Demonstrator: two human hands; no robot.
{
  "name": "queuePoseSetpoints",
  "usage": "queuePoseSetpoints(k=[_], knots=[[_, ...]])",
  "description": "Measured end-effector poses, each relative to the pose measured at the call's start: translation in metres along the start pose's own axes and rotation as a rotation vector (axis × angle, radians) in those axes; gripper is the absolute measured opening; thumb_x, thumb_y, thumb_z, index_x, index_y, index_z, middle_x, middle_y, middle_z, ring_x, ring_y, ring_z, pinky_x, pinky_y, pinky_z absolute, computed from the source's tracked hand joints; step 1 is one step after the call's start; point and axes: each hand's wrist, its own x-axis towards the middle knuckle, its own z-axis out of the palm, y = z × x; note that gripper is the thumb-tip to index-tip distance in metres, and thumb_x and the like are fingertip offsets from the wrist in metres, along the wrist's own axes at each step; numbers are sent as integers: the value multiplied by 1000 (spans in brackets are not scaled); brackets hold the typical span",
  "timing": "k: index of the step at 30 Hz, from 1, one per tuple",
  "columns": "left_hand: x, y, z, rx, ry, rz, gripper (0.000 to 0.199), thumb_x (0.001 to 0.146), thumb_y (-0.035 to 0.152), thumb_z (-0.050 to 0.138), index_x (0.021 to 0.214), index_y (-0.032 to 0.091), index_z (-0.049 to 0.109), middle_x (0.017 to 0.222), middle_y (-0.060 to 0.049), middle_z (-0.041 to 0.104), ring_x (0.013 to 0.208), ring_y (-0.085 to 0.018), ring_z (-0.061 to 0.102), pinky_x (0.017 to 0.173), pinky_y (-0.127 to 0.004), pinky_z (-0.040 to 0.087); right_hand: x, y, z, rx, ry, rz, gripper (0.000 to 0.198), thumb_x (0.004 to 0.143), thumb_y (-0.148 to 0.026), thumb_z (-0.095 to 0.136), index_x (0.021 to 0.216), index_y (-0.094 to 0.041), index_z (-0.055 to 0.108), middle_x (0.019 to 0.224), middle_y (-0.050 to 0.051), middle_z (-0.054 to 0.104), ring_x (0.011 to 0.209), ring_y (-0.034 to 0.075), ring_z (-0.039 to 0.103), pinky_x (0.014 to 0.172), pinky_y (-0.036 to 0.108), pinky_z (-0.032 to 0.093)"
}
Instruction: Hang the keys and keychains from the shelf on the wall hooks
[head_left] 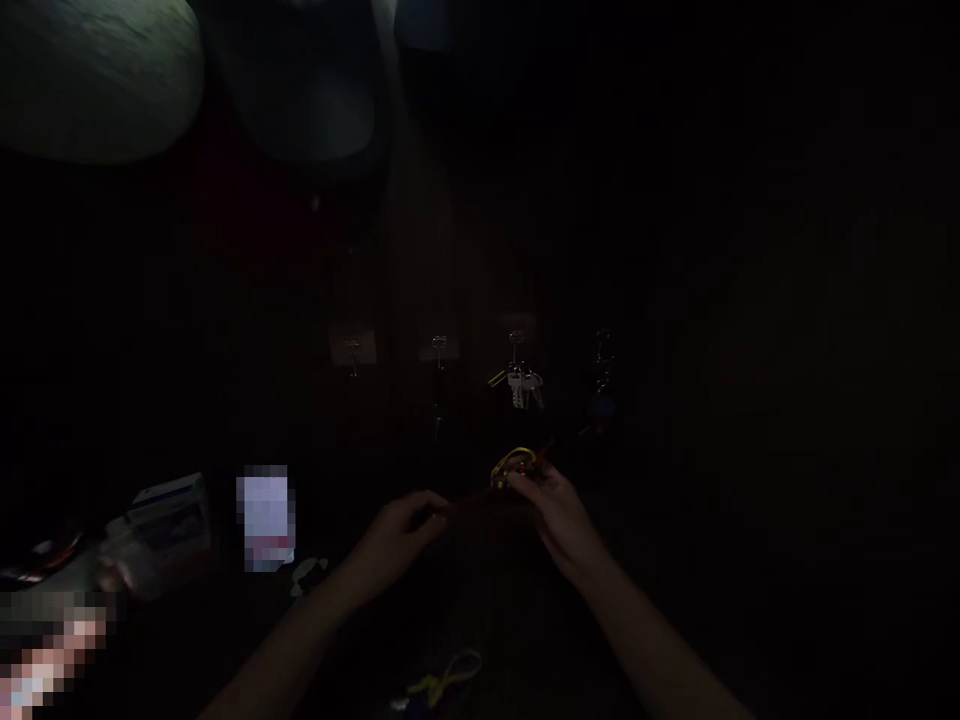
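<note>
nearest, low in view, lies a yellow cord [433, 686] with a pale loop. beyond it, both bare hands work in very dim light. the left hand [409, 520] has thumb and index finger drawn close together at the end of a faint reddish strand [480, 500]; whether they truly pinch it, i cannot tell. the right hand [559, 505] is closed, thumb over fingers, on a small bundle with a yellow cord [517, 466], held out ahead of the body, to the right of the left fingertips. with so little light, handling it well probably means going by feel: a firm thumb on the bundle, the strand only lightly drawn, and the yellow loop clear of the fingers so it doesn't snag. to the left are a carton [171, 525] and a bright, pixelated panel [266, 515]. farther off, 4 metal hangers stand in a row; from the 3rd hangs a bunch of keys [525, 388], just beyond the bundle. pale bulky shapes [97, 80] at the top left are too dark to name.
</note>
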Motion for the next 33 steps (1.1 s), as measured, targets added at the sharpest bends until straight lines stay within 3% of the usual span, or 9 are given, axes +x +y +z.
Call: queuePoseSetpoints(k=[3, 5, 9, 14, 19, 24, 33], knots=[[13, 26, -25, 53, 85, 38, 22, 79, 30, 53, 96, 22, 64, 97, -2, 68, 91, -19, 60, 79, -30, 45, 13, -12, 5, -1, -32, -37, 27, 56, -29, 80, 75, -16, 65, 66, -3, 65, 56, 7, 57, 47, 16, 41], [25, 41, -38, 56, 187, 78, 21, 79, 32, 53, 96, 24, 64, 96, -2, 68, 89, -18, 61, 78, -29, 46, 21, -20, 13, 88, -57, -44, 23, 58, -25, 78, 76, -17, 65, 67, -4, 65, 55, 6, 58, 45, 14, 40], [54, 62, -57, 5, 408, 146, 19, 76, 34, 57, 91, 23, 62, 84, 1, 66, 77, -14, 61, 68, -25, 47, 31, -31, 37, 366, -58, -72, 20, 63, -17, 74, 82, -19, 66, 78, -2, 69, 73, 11, 66, 56, 16, 50], [83, 76, -66, -31, 651, 231, 17, 73, 34, 60, 82, 19, 58, 77, 2, 62, 74, -13, 60, 63, -22, 47, 36, -34, 66, 601, -134, -101, 12, 75, -16, 62, 87, -20, 65, 92, 2, 70, 94, 15, 65, 70, 20, 54], [100, 69, -62, -70, 727, 236, 18, 73, 35, 58, 80, 19, 54, 72, 1, 61, 68, -14, 61, 53, -21, 47, 44, -31, 81, 710, -83, -40, 21, 87, -16, 45, 100, -17, 61, 104, 6, 67, 103, 14, 62, 82, 21, 53], [103, 48, -57, 108, 828, 220, 16, 76, 35, 57, 80, 20, 56, 71, 2, 63, 68, -14, 63, 60, -23, 46, 52, -19, 80, 748, -13, 85, 26, 91, -14, 36, 106, -16, 58, 104, 9, 67, 103, 13, 62, 82, 21, 54], [93, 26, -37, 93, 731, 154, 19, 79, 39, 52, 81, 21, 56, 72, 2, 64, 67, -15, 62, 57, -23, 46, 58, 17, 69, 724, -7, 272, 22, 91, -16, 40, 97, -12, 61, 91, 9, 70, 91, 12, 66, 75, 19, 56]])
